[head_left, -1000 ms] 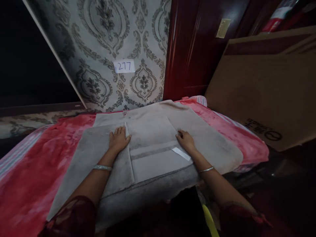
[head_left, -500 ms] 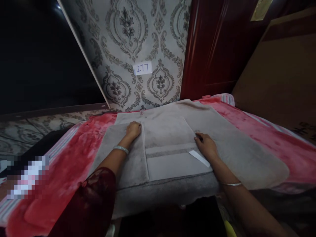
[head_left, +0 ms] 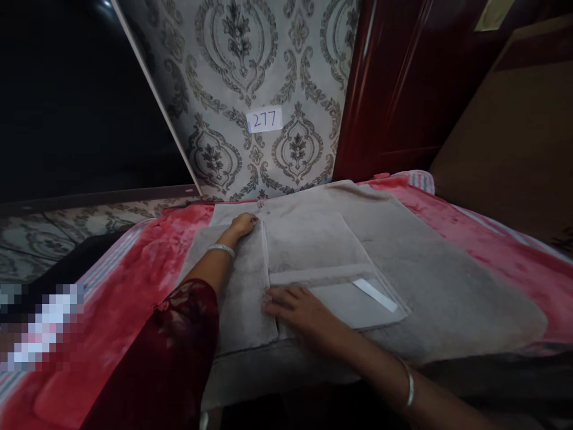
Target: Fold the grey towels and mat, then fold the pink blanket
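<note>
A grey plush cloth (head_left: pixel 452 280) lies spread out, its left side folded inward as a flap (head_left: pixel 242 298). In the middle of the cloth sits a flat grey rectangular piece (head_left: pixel 322 245) with a white strip (head_left: pixel 375 295) at its lower right; its exact kind is unclear. My left hand (head_left: pixel 244 223) is closed at the flap's far corner, its fingertips curled on the cloth edge. Slightly blurred, my right hand (head_left: pixel 299 310) reaches across the piece's near part, fingers stretched out and apart, fingertips at the flap's edge.
Beneath the grey cloth is a red and pink blanket (head_left: pixel 120 298) with striped edging. Patterned wallpaper (head_left: pixel 215 161) with a paper marked 277 (head_left: pixel 264 119) rises behind. A dark screen (head_left: pixel 80 101) stands left, a dark red door (head_left: pixel 394 89) behind right, and a cardboard box (head_left: pixel 514 131) at right.
My right hand has moved left, from the piece's right edge across to the flap's edge, and its fingers have stretched out. My left hand stays at the flap's far corner.
</note>
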### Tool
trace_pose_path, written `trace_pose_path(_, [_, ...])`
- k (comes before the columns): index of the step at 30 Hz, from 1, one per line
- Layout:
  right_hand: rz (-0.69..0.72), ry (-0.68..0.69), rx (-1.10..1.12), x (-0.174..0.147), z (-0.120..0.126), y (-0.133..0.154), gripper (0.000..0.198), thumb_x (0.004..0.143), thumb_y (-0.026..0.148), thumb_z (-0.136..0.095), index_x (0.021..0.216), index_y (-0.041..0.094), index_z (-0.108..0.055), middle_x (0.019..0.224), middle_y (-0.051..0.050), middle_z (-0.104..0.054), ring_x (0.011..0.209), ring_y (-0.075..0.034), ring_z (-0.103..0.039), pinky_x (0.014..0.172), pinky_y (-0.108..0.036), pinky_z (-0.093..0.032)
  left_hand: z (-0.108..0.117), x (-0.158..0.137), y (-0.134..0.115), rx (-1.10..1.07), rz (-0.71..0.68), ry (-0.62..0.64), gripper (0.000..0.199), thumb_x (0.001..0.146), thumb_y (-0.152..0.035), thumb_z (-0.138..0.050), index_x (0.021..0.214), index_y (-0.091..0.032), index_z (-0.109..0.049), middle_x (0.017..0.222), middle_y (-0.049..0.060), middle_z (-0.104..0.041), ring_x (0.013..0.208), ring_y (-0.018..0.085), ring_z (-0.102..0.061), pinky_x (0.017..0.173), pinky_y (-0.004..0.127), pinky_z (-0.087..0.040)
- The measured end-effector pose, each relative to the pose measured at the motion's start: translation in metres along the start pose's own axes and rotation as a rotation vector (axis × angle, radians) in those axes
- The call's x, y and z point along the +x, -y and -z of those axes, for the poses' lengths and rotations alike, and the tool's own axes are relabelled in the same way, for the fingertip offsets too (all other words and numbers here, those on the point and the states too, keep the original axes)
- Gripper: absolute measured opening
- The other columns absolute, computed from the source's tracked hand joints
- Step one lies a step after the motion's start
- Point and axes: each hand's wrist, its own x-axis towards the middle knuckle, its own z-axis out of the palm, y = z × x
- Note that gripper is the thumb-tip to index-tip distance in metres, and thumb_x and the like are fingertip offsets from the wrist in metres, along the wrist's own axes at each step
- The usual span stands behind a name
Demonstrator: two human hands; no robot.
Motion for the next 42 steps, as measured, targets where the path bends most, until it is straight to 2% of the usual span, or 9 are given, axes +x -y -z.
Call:
trace_pose_path(2, [0.047,0.042,-0.040,0.007,-0.006,0.011,0.049,0.096,0.011,-0.054,0.142,0.030,-0.055,0.153,-0.007,-0.051,0.122,-0.023,-0.054,0.097,-0.041,-0.048,-0.001,0.005,0.005,-0.040,-0.017,0.007,0.032,0.082,-0.019,-0.060,0.110,-0.019,-0.076,0.116,0.008,-0.075,0.107,0.022,-0.066,0.096,0.028,-0.048])
trace_pose_path(7, [0.098,0.011,-0.117,0.017,-0.005,0.012,0.037,0.098,0.016,-0.057,0.134,0.023,-0.060,0.142,-0.011,-0.060,0.109,-0.023,-0.058,0.087,-0.039,-0.049,-0.008,0.015,0.012,-0.123,-0.035,-0.002,0.023,0.079,-0.019,-0.061,0.097,-0.015,-0.075,0.098,0.006,-0.076,0.091,0.019,-0.065,0.085,0.026,-0.049])
trace_pose_path(11, [0.118,0.015,-0.079,0.022,-0.006,0.014,0.024,0.100,0.019,-0.056,0.122,0.021,-0.065,0.132,-0.009,-0.066,0.101,-0.021,-0.057,0.084,-0.036,-0.048,-0.012,0.022,0.014,-0.158,-0.030,-0.023,0.019,0.077,-0.019,-0.061,0.091,-0.014,-0.074,0.088,0.005,-0.074,0.085,0.019,-0.063,0.082,0.027,-0.049])
trace_pose_path(22, [0.024,-0.041,0.073,0.011,-0.023,0.012,0.021,0.095,0.013,-0.057,0.113,0.019,-0.067,0.123,-0.009,-0.069,0.101,-0.021,-0.054,0.084,-0.034,-0.045,-0.034,0.021,0.017,-0.133,-0.032,-0.070,0.022,0.084,-0.019,-0.055,0.099,-0.018,-0.071,0.102,0.007,-0.074,0.101,0.022,-0.064,0.094,0.031,-0.047])
trace_pose_path(29, [-0.017,0.013,0.195,0.023,-0.002,0.013,0.031,0.087,0.016,-0.061,0.117,0.020,-0.069,0.114,-0.008,-0.072,0.115,-0.024,-0.054,0.102,-0.042,-0.040,-0.030,0.021,0.017,-0.120,-0.076,-0.025,0.030,0.085,-0.020,-0.051,0.105,-0.018,-0.073,0.109,0.006,-0.074,0.104,0.022,-0.065,0.094,0.031,-0.049])
trace_pose_path(32, [-0.053,0.018,0.195,0.029,0.001,0.018,0.046,0.095,0.025,-0.056,0.140,0.019,-0.058,0.137,-0.009,-0.065,0.141,-0.024,-0.041,0.118,-0.046,-0.028,-0.029,0.019,0.013,-0.096,-0.085,-0.021,0.030,0.089,-0.025,-0.049,0.106,-0.018,-0.073,0.111,0.007,-0.074,0.106,0.022,-0.065,0.094,0.031,-0.048])
trace_pose_path(35, [-0.074,0.109,0.196,0.024,-0.005,0.026,0.057,0.103,0.036,-0.046,0.156,0.018,-0.040,0.163,-0.010,-0.037,0.155,-0.023,-0.020,0.126,-0.047,-0.017,-0.032,0.015,0.008,-0.051,-0.085,-0.049,0.031,0.092,-0.033,-0.050,0.107,-0.018,-0.072,0.117,0.010,-0.072,0.115,0.026,-0.061,0.099,0.035,-0.046])
trace_pose_path(38, [-0.111,0.194,0.247,0.012,-0.010,0.033,0.059,0.104,0.038,-0.044,0.159,0.018,-0.035,0.168,-0.009,-0.026,0.157,-0.022,-0.013,0.128,-0.045,-0.014,-0.033,0.013,0.004,-0.012,-0.070,-0.067,0.031,0.092,-0.037,-0.053,0.107,-0.018,-0.072,0.118,0.013,-0.071,0.116,0.027,-0.061,0.099,0.036,-0.045])
trace_pose_path(42, [-0.153,0.212,0.371,0.001,-0.001,0.042,0.057,0.105,0.037,-0.043,0.160,0.021,-0.034,0.168,-0.007,-0.028,0.157,-0.019,-0.013,0.129,-0.043,-0.010,-0.029,0.010,0.001,0.024,-0.045,-0.070,0.032,0.094,-0.038,-0.052,0.108,-0.016,-0.071,0.115,0.013,-0.072,0.109,0.026,-0.064,0.093,0.033,-0.048])
